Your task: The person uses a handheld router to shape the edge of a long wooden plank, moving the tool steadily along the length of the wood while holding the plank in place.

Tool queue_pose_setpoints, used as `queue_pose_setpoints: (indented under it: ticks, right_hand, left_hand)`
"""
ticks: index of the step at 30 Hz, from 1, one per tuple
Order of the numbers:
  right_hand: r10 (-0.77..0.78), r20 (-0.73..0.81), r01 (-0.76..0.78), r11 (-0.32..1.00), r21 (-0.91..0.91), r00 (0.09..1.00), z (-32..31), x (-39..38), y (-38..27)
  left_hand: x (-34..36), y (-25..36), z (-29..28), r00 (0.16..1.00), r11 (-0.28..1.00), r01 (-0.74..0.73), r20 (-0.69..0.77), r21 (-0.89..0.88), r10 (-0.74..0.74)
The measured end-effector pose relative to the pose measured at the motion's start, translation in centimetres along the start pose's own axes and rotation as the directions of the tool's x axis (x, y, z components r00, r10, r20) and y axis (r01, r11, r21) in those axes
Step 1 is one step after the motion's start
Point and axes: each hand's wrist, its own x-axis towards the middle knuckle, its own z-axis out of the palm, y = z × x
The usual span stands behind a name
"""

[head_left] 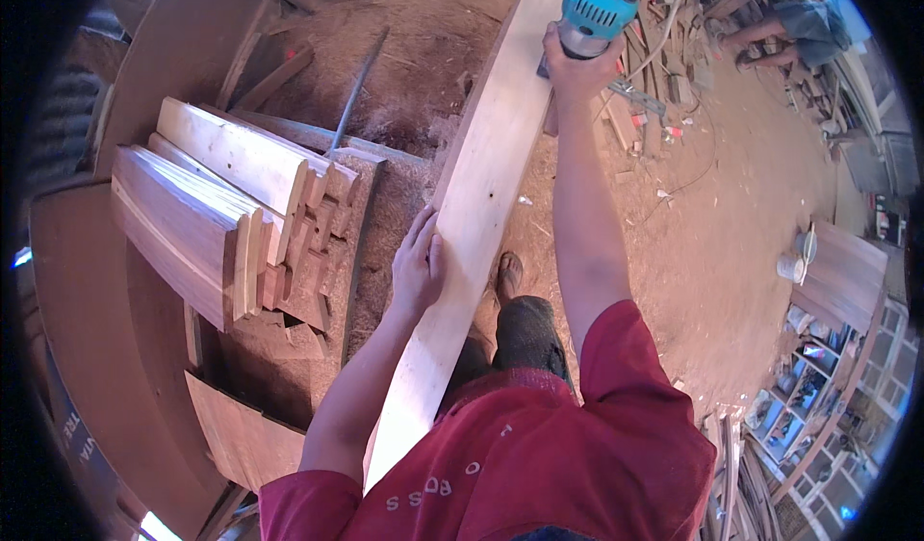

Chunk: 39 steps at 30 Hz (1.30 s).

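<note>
A long pale wooden board (491, 180) runs from the lower middle up to the top of the view. Near its far end, my right hand (579, 71) is wrapped round the silver lower body of a blue electric trim router (594, 10), which rests at the board's right edge. The router's base is mostly hidden by my hand. My left hand (418, 264) lies along the board's left edge, fingers stretched out and touching the wood, holding no tool. A pale cord (671, 31) leads off the router's top to the right.
On the left, a stack of cut boards (221, 194) sits beside a dark metal bar (359, 89). Wood scraps (664, 69) litter the sawdust-covered floor beyond the router. A person (804, 33) is at the far right. A white bucket (791, 269) and an open compartment shelf (804, 387) stand at right.
</note>
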Motion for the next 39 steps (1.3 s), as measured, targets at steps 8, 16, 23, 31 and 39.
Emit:
queue_pose_setpoints:
  ticks: [8,16,23,31,39]
  right_hand:
    - [0.108,0.043,-0.099,0.979,-0.178,0.993,0.3,4.9,1.5]
    - [0.293,0.218,-0.287,0.956,-0.058,0.931,-13.3,-12.7,-12.7]
    - [0.421,0.347,-0.470,0.880,0.067,0.838,-26.7,-30.8,-22.6]
    - [0.222,0.475,-0.333,0.929,0.163,0.851,-29.2,-36.3,-21.2]
    - [-0.113,0.285,0.103,0.993,0.052,0.952,-22.4,-29.1,-17.0]
  left_hand:
    - [0.0,0.1,0.4,1.000,0.999,-0.018,0.016,-0.042,0.018]
    - [-0.4,-1.6,1.1,0.999,0.998,-0.053,-0.009,-0.017,0.053]
    - [-0.3,-1.5,1.4,0.999,0.999,-0.027,-0.017,-0.028,0.027]
    - [-0.7,-1.6,1.4,0.999,1.000,-0.024,-0.041,-0.013,0.024]
    - [-0.9,-1.7,0.8,0.999,1.000,-0.020,-0.031,0.000,0.020]
